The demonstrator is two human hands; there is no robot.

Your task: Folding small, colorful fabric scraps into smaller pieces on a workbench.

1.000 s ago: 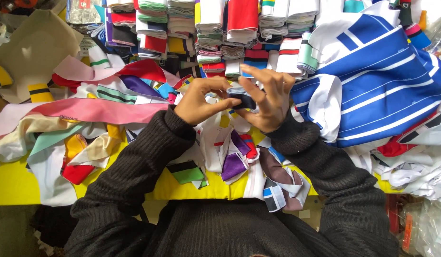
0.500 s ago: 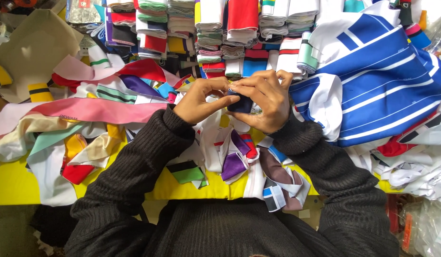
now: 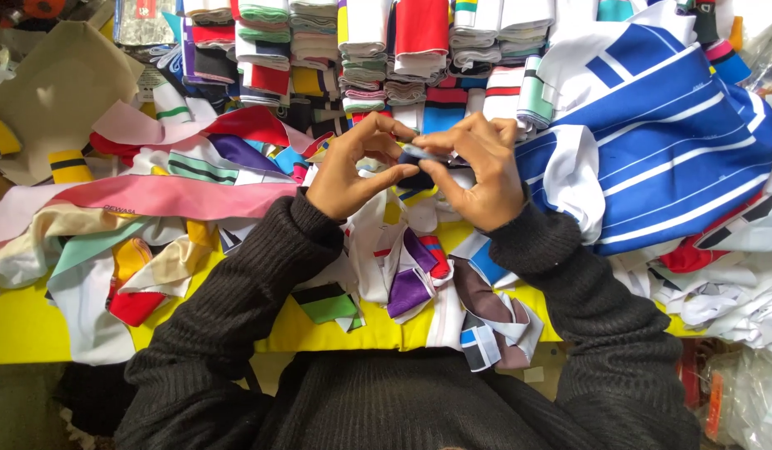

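Note:
My left hand and my right hand meet above the middle of a yellow table. Together they pinch a small dark fabric piece with a light blue edge between thumbs and fingertips. Both arms wear black knitted sleeves. Under the hands lies a loose heap of coloured fabric strips in white, purple, red and brown.
Folded knitted collars in many colours are stacked in rows along the back. A large blue-and-white striped garment lies at the right. A long pink strip and more scraps cover the left. A beige fabric piece sits at the far left.
Both hands have drawn closer together and shifted slightly up, and the fingers have turned the small dark piece between them.

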